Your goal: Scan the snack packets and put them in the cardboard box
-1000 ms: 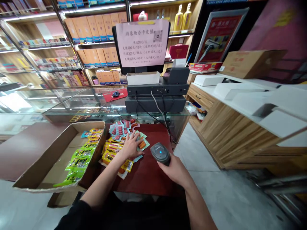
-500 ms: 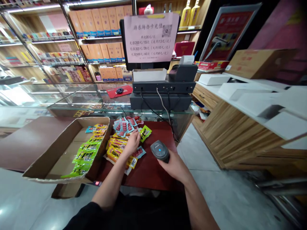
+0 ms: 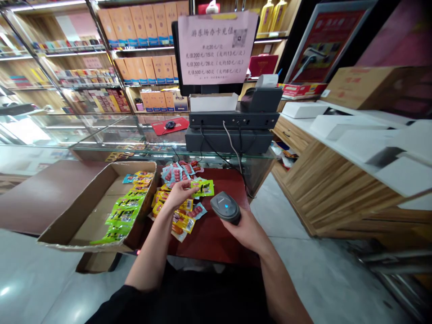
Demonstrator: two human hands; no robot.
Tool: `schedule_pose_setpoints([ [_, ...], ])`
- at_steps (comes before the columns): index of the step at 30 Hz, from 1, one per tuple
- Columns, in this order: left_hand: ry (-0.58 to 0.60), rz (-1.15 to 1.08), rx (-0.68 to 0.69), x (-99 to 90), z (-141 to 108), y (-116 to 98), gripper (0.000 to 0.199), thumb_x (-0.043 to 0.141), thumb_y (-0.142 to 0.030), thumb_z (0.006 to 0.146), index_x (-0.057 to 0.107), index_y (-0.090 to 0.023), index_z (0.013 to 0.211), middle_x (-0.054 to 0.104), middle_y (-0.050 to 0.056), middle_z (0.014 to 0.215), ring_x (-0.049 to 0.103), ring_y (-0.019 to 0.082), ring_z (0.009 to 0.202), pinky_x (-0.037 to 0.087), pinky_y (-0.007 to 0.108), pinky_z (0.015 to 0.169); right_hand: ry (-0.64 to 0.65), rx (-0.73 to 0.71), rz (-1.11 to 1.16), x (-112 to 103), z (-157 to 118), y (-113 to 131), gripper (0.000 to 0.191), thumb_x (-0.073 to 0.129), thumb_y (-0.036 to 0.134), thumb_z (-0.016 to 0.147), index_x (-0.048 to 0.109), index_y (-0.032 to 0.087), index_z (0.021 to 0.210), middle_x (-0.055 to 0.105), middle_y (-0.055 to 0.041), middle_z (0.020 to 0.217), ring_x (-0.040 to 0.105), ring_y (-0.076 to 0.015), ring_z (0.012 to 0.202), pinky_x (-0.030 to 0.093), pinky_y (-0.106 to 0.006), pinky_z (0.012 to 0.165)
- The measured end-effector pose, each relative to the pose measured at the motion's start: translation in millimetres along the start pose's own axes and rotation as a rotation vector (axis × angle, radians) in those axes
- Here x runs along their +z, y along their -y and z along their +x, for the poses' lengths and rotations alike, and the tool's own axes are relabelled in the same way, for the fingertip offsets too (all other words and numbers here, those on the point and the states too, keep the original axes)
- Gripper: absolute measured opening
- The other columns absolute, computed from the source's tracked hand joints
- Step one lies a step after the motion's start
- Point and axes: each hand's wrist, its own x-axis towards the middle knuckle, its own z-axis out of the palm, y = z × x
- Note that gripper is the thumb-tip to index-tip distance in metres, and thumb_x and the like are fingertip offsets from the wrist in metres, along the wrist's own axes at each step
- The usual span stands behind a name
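Right hand: The right hand (image 3: 248,231) is curled round a dark grey scanner (image 3: 225,207), fingers mostly hidden under it; a small blue light shows on top.
Scanner head: raised over the worktop (image 3: 219,240), just beside the near right corner of the held packet.
Left hand: The left hand (image 3: 178,194) has thumb and fingers pinched together on one end of a green packet (image 3: 205,188).
Green packet: near the middle of the worktop, at the right side of the loose pile, its free end pointing right.
Loose pile: yellow packets (image 3: 184,221) lie nearer, partly beneath the left forearm; blue-edged packets (image 3: 173,174) with reddish contents lie behind them.
Cardboard box: The open cardboard box (image 3: 89,218) sits left of the pile, with a row of green packets (image 3: 122,215) along its right side.
Glass case: The glass case (image 3: 131,146) stands behind, carrying a mouse (image 3: 170,124) on a red sheet and a monitor with a pink notice (image 3: 216,49).
Shelves: orange boxes (image 3: 153,69) in rows at the back.
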Motion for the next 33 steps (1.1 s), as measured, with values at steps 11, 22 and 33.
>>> schedule_pose_setpoints([
  [11,0.027,0.032,0.020,3.0,0.1,4.5,0.043,0.077,-0.048,0.066,0.070,-0.013,0.089,0.065,0.001,0.073,0.057,0.010,0.060,0.046,0.021,0.055,-0.023,0.007,-0.015,-0.5,-1.1,-2.2,0.034,0.063,0.025,0.079,0.068,0.020,0.112,0.073,-0.0079,0.110,0.068,-0.0254,0.104,0.052,-0.036,0.090],
  [22,-0.115,0.137,0.026,-76.8,-48.0,-44.8,0.045,0.076,-0.054,0.065,0.068,-0.014,0.084,0.068,0.003,0.077,0.061,0.015,0.068,0.046,0.022,0.057,0.082,-0.046,-0.106,17.4,11.8,7.9,0.032,0.061,0.035,0.081,0.066,0.019,0.108,0.075,-0.0081,0.101,0.070,-0.0255,0.094,0.054,-0.034,0.081],
  [33,-0.237,0.305,-0.150,-221.8,-169.2,-52.0,0.038,0.078,-0.050,0.064,0.061,-0.016,0.073,0.060,-0.002,0.063,0.052,0.010,0.055,0.037,0.020,0.050,0.331,-0.194,-0.088,86.2,42.2,51.2,0.035,0.064,0.037,0.079,0.068,0.020,0.109,0.075,-0.0086,0.106,0.069,-0.0288,0.102,0.055,-0.037,0.086],
])
